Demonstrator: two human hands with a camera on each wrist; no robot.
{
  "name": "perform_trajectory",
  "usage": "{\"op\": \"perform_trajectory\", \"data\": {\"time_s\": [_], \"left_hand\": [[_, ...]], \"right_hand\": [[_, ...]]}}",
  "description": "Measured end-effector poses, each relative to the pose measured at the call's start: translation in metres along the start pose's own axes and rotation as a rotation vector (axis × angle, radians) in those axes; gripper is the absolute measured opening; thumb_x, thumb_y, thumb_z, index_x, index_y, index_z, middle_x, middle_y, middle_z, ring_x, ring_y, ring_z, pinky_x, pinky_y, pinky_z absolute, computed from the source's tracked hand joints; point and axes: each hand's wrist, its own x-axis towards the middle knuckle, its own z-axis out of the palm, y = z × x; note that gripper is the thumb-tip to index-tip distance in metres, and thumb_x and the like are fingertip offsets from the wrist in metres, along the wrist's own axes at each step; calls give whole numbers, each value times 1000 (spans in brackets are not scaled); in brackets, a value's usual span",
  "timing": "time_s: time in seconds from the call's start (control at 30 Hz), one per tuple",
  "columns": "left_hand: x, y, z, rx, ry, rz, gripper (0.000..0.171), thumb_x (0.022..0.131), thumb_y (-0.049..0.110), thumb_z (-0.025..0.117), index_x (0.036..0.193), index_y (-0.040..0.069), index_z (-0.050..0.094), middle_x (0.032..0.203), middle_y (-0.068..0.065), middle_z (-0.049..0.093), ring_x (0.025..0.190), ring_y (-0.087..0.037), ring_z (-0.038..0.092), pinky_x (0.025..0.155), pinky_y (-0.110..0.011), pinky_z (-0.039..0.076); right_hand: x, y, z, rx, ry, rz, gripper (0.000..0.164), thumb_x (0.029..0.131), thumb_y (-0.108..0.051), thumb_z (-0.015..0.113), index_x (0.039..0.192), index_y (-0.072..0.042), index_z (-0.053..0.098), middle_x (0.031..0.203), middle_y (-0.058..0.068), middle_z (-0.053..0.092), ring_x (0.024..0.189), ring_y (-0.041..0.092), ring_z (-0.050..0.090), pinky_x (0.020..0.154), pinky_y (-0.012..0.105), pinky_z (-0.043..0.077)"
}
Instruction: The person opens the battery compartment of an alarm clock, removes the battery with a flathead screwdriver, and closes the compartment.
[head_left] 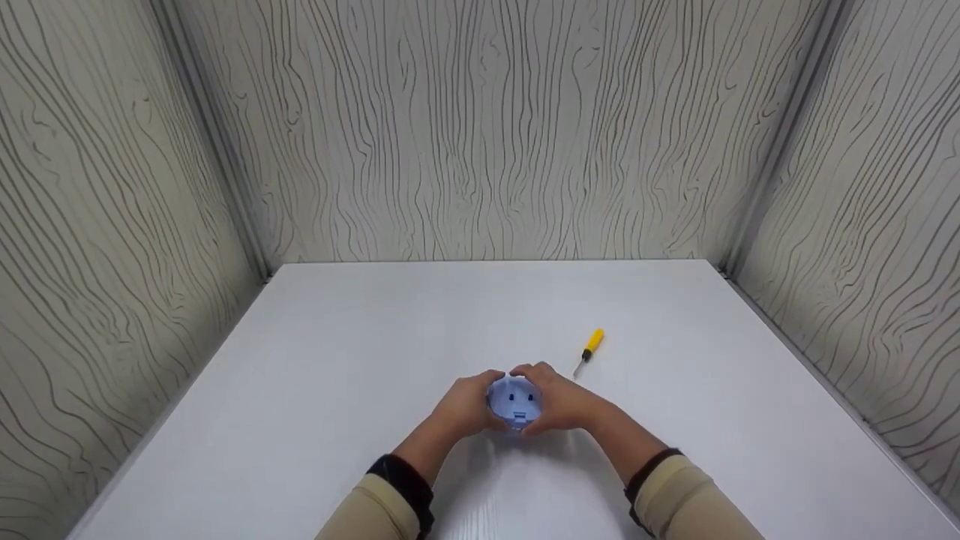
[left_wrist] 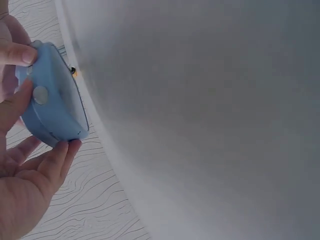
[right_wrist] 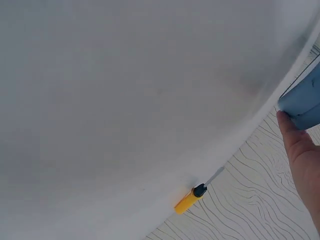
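A light blue, round plastic device is held between both hands above the white table. Its side toward the head camera has two dark spots and a small slot near the lower rim. My left hand grips the left side, my right hand the right. From the left wrist, the device shows a thick rounded wall with a pale round button; the left fingers curl under its lower edge. In the right wrist view only a corner of the device shows, with a finger at its edge.
A screwdriver with a yellow handle and black collar lies on the white table, beyond the right hand, its metal shaft pointing toward the hands. Panels with a wood-grain pattern rise behind the table and at both sides.
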Motion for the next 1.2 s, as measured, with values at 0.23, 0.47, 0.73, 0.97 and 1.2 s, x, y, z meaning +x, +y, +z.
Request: {"op": "perform_trajectory", "data": {"time_s": [0.23, 0.47, 0.73, 0.97, 1.2], "left_hand": [[-1, 0, 2, 67, -38, -2, 77, 63, 21, 83, 131, 9, 48, 124, -10, 56, 117, -28, 50, 96, -43, 41], [-1, 1, 3, 116, -50, 4, 79, 64, 25, 83, 131, 5, 47, 125, -12, 55, 118, -29, 49, 98, -41, 40], [2, 2, 4, 162, -97, -22, 84, 63, 29, 83, 133, 2, 44, 119, -15, 56, 112, -28, 51, 96, -41, 42], [5, 1, 2, 186, -110, -44, 94, 61, 29, 84, 138, 2, 36, 124, -19, 50, 114, -30, 49, 97, -41, 40], [6, 7, 1, 182, -136, -27, 89, 64, 26, 83, 137, 1, 38, 123, -17, 51, 112, -28, 51, 96, -39, 42]], "right_hand": [[3, -2, 4, -97, -37, 6, 86, 62, -40, 82, 133, -26, 36, 122, 2, 40, 110, 20, 46, 92, 42, 45], [2, -6, 8, -189, -33, -15, 96, 61, -45, 81, 139, -18, 33, 118, 1, 38, 104, 16, 45, 92, 36, 45], [-3, -17, 5, -237, -73, 18, 96, 64, -45, 79, 143, -19, 29, 131, 7, 36, 113, 23, 46, 92, 42, 44], [-2, -21, -2, -283, -50, -24, 77, 73, -46, 71, 137, -15, 42, 139, 5, 41, 127, 26, 39, 100, 43, 38], [2, -27, -2, -359, -41, -37, 57, 76, -40, 70, 124, -13, 57, 130, 4, 53, 119, 24, 48, 97, 40, 40]]}}
